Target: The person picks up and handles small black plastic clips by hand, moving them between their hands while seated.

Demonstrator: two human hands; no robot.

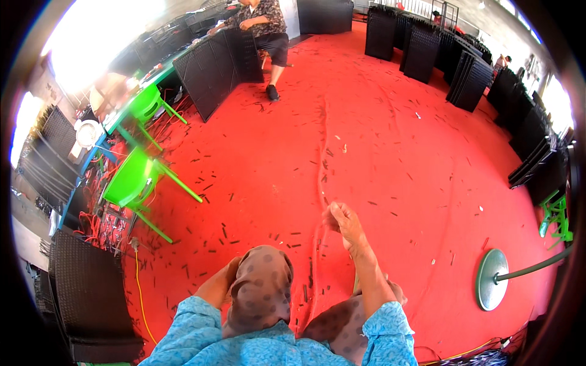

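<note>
My right fingers (334,215) are bunched together around the end of a brown spotted cloth (262,290), pinching a small fold of it up over the red carpet (378,140), so the right hand (345,222) is closed on the fabric. The left hand (229,271) sits lower, tucked against the left side of the same cloth where it drapes in a hump in front of me; its fingers are hidden behind the fabric, so I cannot tell whether they are gripping or loose. The cloth runs from that hump down and across toward my right forearm, just above my blue patterned sleeves (201,332). The carpet around it is scattered with short dark scraps. To my left stand two green plastic chairs (131,180) near a long table, with a dark woven panel (85,293) close by at the lower left. To my right a round metal base (491,279) lies on the carpet. Far ahead another person (262,27) sits beside a leaning woven panel, and stacks of dark panels (470,76) line the far edge.
</note>
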